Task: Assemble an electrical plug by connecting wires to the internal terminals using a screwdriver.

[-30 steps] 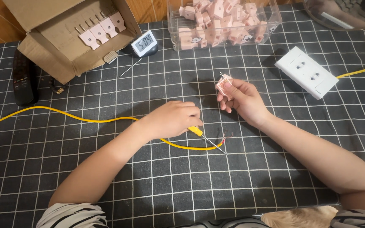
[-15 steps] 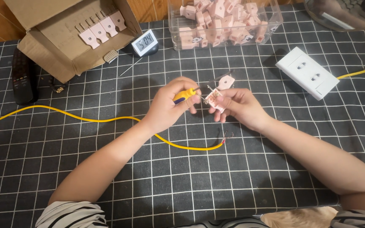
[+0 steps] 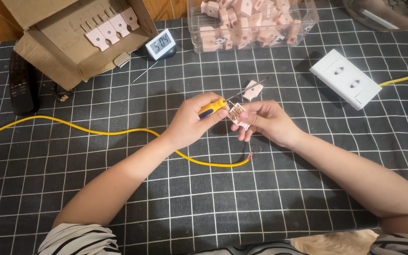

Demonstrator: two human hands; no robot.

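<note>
My left hand (image 3: 193, 120) grips a small screwdriver (image 3: 212, 107) with a yellow and blue handle, its tip pointing at an opened pink plug half (image 3: 237, 114). My right hand (image 3: 267, 122) pinches that plug half, inner side up. The other pink plug piece (image 3: 252, 90) lies on the mat just beyond my hands. A yellow cable (image 3: 109, 132) runs across the black gridded mat (image 3: 213, 208) under my left wrist, and its stripped end (image 3: 253, 150) rests below my right hand.
A clear bin of pink plugs (image 3: 251, 21) stands at the back. A cardboard box with several pink plugs (image 3: 79, 35) sits back left, beside a small digital clock (image 3: 160, 45). A white wall socket (image 3: 352, 79) lies right, a black remote (image 3: 23, 83) left.
My left hand picked the screwdriver up off the mat and brought it to the plug. My right hand lowered the plug half toward the screwdriver tip; one plug piece now lies on the mat.
</note>
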